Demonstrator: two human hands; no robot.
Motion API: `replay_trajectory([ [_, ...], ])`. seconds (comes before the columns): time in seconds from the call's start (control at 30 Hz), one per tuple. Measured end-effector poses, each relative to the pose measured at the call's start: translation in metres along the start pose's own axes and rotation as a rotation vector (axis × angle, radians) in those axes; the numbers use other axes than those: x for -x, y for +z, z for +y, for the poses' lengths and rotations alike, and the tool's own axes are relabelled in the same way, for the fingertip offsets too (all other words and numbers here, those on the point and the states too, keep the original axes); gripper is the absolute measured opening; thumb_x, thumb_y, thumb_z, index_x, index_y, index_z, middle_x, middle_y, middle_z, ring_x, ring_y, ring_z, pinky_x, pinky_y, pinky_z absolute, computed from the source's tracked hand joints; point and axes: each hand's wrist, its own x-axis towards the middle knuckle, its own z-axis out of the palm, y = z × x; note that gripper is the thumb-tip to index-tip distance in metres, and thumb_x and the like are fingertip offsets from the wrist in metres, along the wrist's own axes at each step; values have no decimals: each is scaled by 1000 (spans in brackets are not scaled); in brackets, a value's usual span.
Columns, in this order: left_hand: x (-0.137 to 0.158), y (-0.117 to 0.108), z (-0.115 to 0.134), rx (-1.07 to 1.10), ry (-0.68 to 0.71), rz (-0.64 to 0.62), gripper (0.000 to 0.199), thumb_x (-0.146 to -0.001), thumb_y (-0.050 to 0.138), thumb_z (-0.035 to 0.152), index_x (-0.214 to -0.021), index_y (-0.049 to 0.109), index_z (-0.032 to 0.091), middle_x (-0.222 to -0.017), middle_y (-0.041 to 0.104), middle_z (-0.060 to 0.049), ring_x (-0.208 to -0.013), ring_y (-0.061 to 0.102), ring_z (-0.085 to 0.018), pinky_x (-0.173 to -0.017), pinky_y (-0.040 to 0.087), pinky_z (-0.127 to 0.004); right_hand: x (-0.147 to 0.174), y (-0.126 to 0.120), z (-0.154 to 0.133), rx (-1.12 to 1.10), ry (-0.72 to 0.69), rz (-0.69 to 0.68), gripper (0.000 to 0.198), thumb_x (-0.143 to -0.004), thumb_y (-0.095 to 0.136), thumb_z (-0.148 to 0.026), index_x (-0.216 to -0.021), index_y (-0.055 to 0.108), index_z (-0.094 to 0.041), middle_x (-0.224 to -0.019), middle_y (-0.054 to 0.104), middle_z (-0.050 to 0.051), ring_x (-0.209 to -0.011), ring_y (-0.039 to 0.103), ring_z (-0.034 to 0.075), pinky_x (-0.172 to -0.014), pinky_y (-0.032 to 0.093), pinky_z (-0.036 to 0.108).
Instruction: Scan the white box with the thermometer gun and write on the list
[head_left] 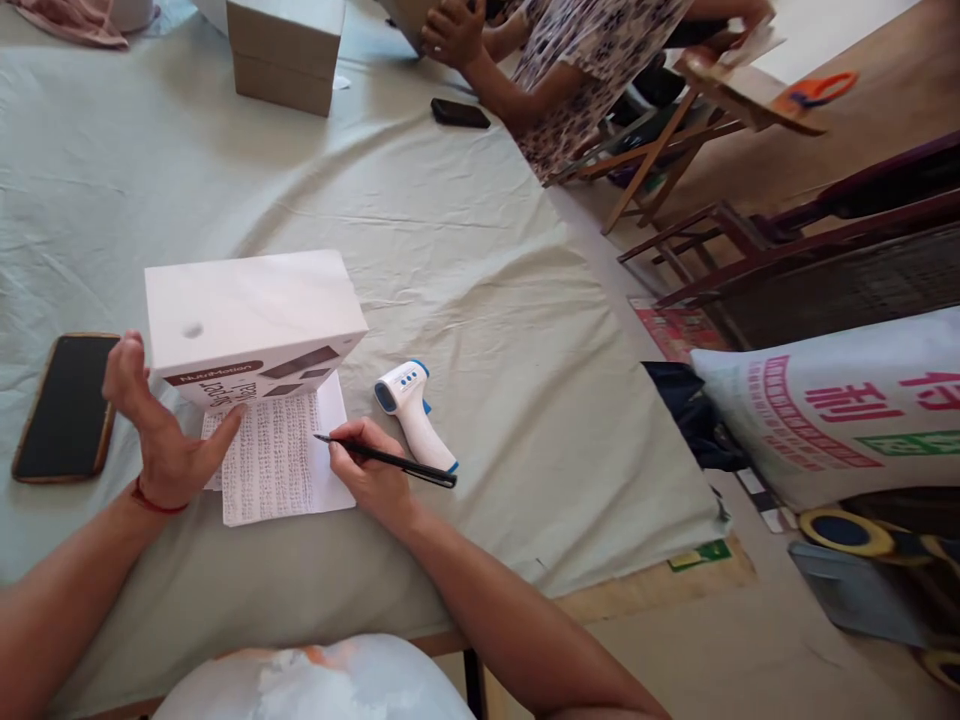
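Observation:
A white box [255, 310] with a brown label and dark printed shapes on its side stands tilted over a sheet of paper. My left hand [169, 430] rests at the box's near left side, thumb along its lower edge, and it appears to steady the box. Rows of small dense writing fill most of the paper [277, 460]. Held in my right hand [375, 475] is a black pen [397, 463], its tip at the right end of the writing. Just right of the paper lies a white and blue infrared thermometer [412, 415].
A phone [67, 405] lies left of my left hand. Farther back are a cardboard box [285, 55], a black phone [459, 113] and another person in a patterned top [585, 70]. Pale cloth covers the table [495, 280]. A printed white sack [832, 410] stands right of it.

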Motion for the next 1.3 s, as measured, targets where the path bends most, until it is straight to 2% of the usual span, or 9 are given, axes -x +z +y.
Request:
replay_trajectory([
  [0.07,5,-6,11,-133,239,94,82,-80,73,53,-142,29,23,-143,38,-9,-130,42,-34,-100,46,-58,-2,1,0,14,-25,4,5,-74,55,-27,-71,56,-23,-57,54,-4,-50,48,11,-47,42,25],
  [0.1,7,-8,16,-122,375,78,67,-83,73,45,-136,38,25,-135,47,-7,-120,51,-29,-91,52,-51,-2,2,1,22,-40,13,6,-75,55,-26,-70,55,-23,-57,54,-3,-50,48,11,-47,42,25],
  [0.17,12,-7,24,-4,598,-144,37,-87,70,26,-120,52,24,-111,63,-2,-95,63,-18,-76,57,-36,-3,2,1,50,-69,33,7,-76,54,-25,-69,55,-23,-57,55,-3,-51,49,12,-48,43,25],
  [0.23,18,0,29,48,713,-392,22,-92,62,18,-113,58,20,-100,69,-2,-82,67,-15,-69,57,-31,-3,2,1,80,-100,52,8,-76,53,-24,-68,54,-23,-58,57,-3,-53,51,12,-51,45,26],
  [0.3,23,8,31,0,730,-517,15,-96,55,20,-110,61,17,-105,72,-6,-82,69,-16,-70,57,-31,-2,1,1,97,-129,58,9,-77,52,-24,-68,54,-23,-59,58,-2,-54,53,13,-53,47,26],
  [0.43,30,17,30,-28,737,-596,18,-99,49,19,-101,66,13,-117,70,-7,-83,69,-16,-74,58,-31,-2,1,2,108,-161,44,10,-79,53,-22,-69,55,-23,-60,59,-2,-55,53,13,-54,47,26],
  [0.67,32,16,28,-46,727,-623,19,-99,49,19,-101,68,13,-121,69,-6,-83,68,-17,-73,58,-32,-1,1,4,112,-192,29,10,-80,53,-20,-71,56,-23,-62,59,-3,-56,53,12,-55,47,25],
  [1.1,31,16,28,-61,717,-634,19,-98,50,20,-102,68,15,-119,69,-6,-82,67,-17,-75,58,-32,0,1,3,136,-156,22,9,-79,52,-22,-70,53,-24,-60,57,-3,-56,52,13,-54,46,27],
  [1.3,31,16,29,-29,701,-631,17,-97,52,19,-102,68,14,-119,69,-7,-83,68,-18,-71,58,-33,-1,1,2,125,-166,20,11,-79,52,-22,-68,52,-24,-59,56,-3,-54,51,13,-54,46,26],
])
